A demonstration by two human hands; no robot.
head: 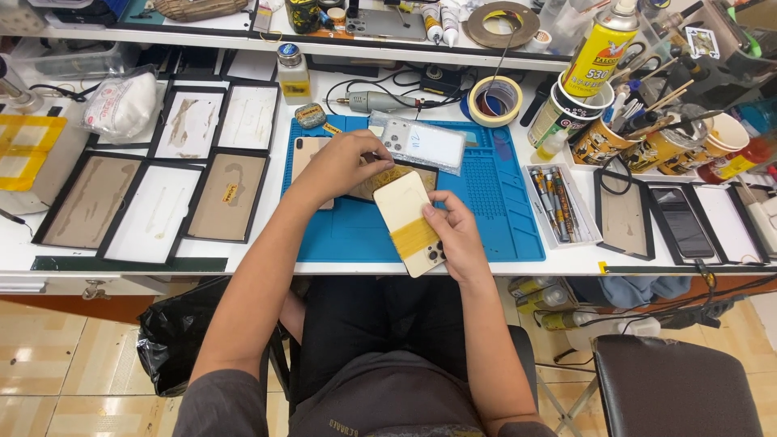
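Held closest to the camera, over the near edge of the blue work mat [494,218], is a cream phone back panel [410,222] wrapped across its middle with a band of yellow tape; it is gripped along its right side by the right hand [457,239], whose fingers are curled closed around the panel near the camera cut-out at its lower end. The left hand [344,166] is laid further in on the mat, its fingertips pinched narrowly on a dark, gold-patterned flat part [388,180] that rests on the mat just behind the panel; whether anything small is caught between those fingertips cannot be told. A second tan phone back [306,154] is partly covered by the left wrist, and a clear bagged white panel [422,144] lies toward the mat's far edge. Outward, black-framed screen pieces are spread along the left side of the bench [243,259], a tray of tools [558,202] sits by the mat's right edge, and tape rolls [495,101], cups of tools and a yellow spray can [597,53] are crowded at the far right corner. The handling is judged best done with the panel kept steady by its edges and the flat part pressed level.
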